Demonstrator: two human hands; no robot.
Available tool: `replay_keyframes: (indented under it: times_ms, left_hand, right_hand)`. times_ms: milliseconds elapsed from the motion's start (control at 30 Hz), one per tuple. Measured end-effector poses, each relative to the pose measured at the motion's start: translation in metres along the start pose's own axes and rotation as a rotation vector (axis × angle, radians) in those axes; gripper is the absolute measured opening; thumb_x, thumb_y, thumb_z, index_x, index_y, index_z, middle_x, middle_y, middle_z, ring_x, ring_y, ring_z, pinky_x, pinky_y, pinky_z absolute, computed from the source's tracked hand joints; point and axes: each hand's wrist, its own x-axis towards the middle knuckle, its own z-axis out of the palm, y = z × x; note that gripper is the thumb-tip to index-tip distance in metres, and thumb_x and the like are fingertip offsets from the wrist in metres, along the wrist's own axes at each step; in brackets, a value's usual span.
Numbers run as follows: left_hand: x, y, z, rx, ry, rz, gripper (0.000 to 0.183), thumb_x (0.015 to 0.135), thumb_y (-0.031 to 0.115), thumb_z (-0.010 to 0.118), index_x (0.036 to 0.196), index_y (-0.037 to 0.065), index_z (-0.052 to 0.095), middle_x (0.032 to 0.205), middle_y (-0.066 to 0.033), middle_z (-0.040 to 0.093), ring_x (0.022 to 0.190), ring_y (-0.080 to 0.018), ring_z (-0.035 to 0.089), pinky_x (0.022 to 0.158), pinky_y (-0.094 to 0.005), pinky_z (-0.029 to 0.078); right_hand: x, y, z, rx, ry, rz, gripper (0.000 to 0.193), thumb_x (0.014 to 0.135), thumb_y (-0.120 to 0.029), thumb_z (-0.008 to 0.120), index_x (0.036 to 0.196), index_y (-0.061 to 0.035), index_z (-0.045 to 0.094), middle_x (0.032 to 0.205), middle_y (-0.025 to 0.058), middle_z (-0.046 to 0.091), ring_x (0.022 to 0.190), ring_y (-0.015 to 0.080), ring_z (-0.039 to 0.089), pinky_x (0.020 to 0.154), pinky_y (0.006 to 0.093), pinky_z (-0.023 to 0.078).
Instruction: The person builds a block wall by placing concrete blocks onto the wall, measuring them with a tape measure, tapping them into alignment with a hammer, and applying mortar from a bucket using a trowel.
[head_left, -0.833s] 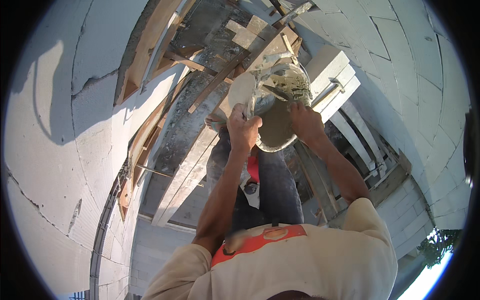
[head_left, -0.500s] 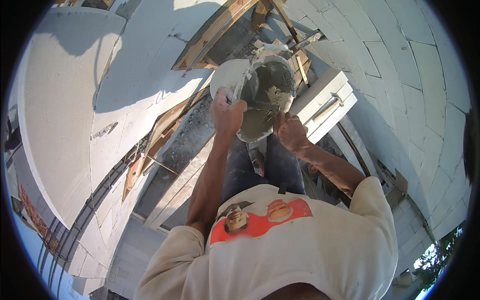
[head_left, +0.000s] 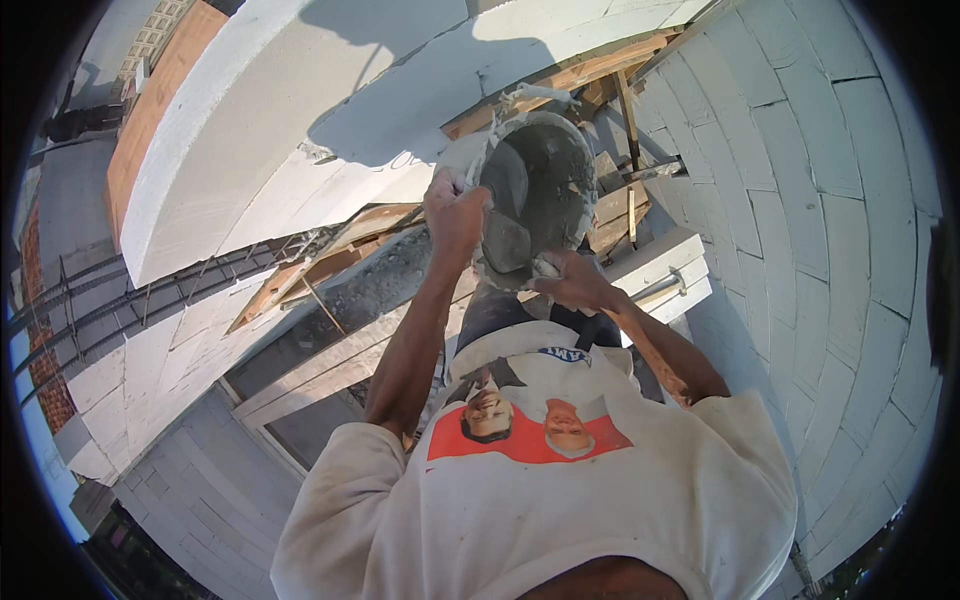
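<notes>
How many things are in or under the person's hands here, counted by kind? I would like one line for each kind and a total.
Buckets, grey and smeared with mortar: 1
Hands on the bucket, left hand at the rim and right hand under the lower edge: 2
White wall blocks with a metal bar, just below the bucket: 1
Total: 4

Grey mortar-caked bucket (head_left: pixel 535 190), tilted, mouth facing the camera.
</notes>
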Motion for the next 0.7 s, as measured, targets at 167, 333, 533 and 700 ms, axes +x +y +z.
replay_keyframes:
  times_ms: [167, 333, 533, 700]
  left_hand:
    - [-0.011, 0.009, 0.01, -0.247, 0.085, -0.129, 0.02, 0.072, -0.003, 0.066, 0.07, 0.008, 0.048, 0.068, -0.0004, 0.052, 0.055, -0.0108, 0.049, 0.05, -0.0282, 0.04]
    - [-0.041, 0.011, 0.044, -0.594, 0.22, -0.314, 0.015, 0.069, -0.007, 0.058, 0.079, 0.004, 0.053, 0.075, -0.0035, 0.058, 0.062, -0.0179, 0.06, 0.059, -0.033, 0.054]
    - [-0.07, 0.009, 0.099, -0.642, 0.42, -0.37, 0.016, 0.069, -0.006, 0.059, 0.081, 0.003, 0.056, 0.078, -0.0068, 0.059, 0.065, -0.0205, 0.063, 0.061, -0.0351, 0.055]
    - [-0.079, 0.005, 0.124, -0.716, 0.464, -0.349, 0.019, 0.067, -0.007, 0.061, 0.082, 0.004, 0.057, 0.079, -0.0068, 0.058, 0.067, -0.0213, 0.062, 0.061, -0.0366, 0.053]
  right_hand:
    - [-0.021, 0.025, -0.055, 0.243, -0.056, 0.036, 0.032, 0.093, -0.028, 0.074, 0.103, 0.0003, 0.065, 0.058, -0.0008, 0.054, 0.044, 0.0066, 0.048, 0.04, 0.0269, 0.036]
    - [-0.05, 0.001, -0.15, 0.227, -0.109, -0.088, 0.018, 0.095, -0.019, 0.067, 0.099, -0.0024, 0.061, 0.061, -0.0016, 0.052, 0.044, 0.0062, 0.047, 0.04, 0.0253, 0.037]
    - [-0.052, -0.059, -0.276, 0.147, -0.078, -0.268, 0.025, 0.096, -0.013, 0.053, 0.114, 0.0009, 0.064, 0.069, 0.0012, 0.054, 0.051, 0.0083, 0.049, 0.048, 0.0253, 0.041]
    - [-0.007, -0.149, -0.329, -0.703, 0.276, -0.595, 0.023, 0.092, -0.016, 0.055, 0.097, 0.0057, 0.061, 0.086, 0.0215, 0.066, 0.082, 0.0351, 0.07, 0.073, 0.0447, 0.055]
